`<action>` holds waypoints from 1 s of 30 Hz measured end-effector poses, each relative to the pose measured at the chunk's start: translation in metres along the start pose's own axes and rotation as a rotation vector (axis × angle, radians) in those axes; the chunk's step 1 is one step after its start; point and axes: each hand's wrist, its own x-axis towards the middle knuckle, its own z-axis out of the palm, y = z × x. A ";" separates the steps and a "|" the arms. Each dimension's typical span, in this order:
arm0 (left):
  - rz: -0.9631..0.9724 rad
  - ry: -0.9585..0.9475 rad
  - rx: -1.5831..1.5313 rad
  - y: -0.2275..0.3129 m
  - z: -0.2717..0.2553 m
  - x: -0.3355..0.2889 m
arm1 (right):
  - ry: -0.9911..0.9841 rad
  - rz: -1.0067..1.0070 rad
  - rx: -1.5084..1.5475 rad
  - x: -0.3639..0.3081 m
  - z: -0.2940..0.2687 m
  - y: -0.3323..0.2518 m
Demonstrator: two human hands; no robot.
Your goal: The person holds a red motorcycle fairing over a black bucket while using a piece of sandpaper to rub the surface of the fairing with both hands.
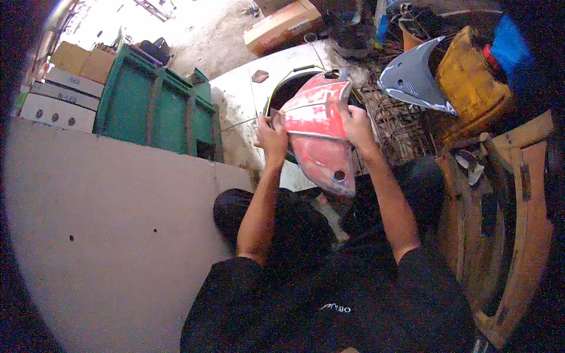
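Observation:
A red body panel (315,109), like a motorcycle fairing, is held over a black basin (286,94) between my knees. Its paint is rubbed down to pale patches, and a round hole shows in its lower part. My right hand (358,126) grips the panel's right edge, thumb on top and fingers mostly hidden. At the left edge, my left hand (272,140) is closed around a small dark brown sheet (276,116) that looks like sandpaper, pressed against the panel's side.
A brown scrap (259,76) lies on the pale tiles. To the right are a grey panel (412,73), a yellow container (471,82) and a wooden frame (521,176). Leftward stand a green cabinet (132,97), stacked boxes (65,97) and a low pale wall (118,194). A long carton (282,26) lies beyond.

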 end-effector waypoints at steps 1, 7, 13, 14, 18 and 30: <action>0.118 -0.021 -0.003 0.006 0.004 -0.011 | -0.008 0.036 0.039 0.001 -0.002 0.003; 0.194 -0.049 0.116 0.000 0.008 -0.005 | 0.055 -0.066 -0.014 0.001 -0.002 0.003; 0.154 -0.087 -0.027 0.008 0.008 -0.016 | -0.001 0.053 0.081 -0.001 -0.007 0.002; 0.351 -0.038 0.043 0.007 0.007 -0.030 | -0.038 0.077 0.030 0.000 -0.007 0.001; 0.123 -0.048 0.061 -0.002 0.002 -0.009 | 0.030 -0.009 0.098 0.003 0.004 0.005; 0.002 0.028 -0.145 -0.030 -0.002 0.002 | -0.041 0.028 0.039 -0.007 0.001 -0.016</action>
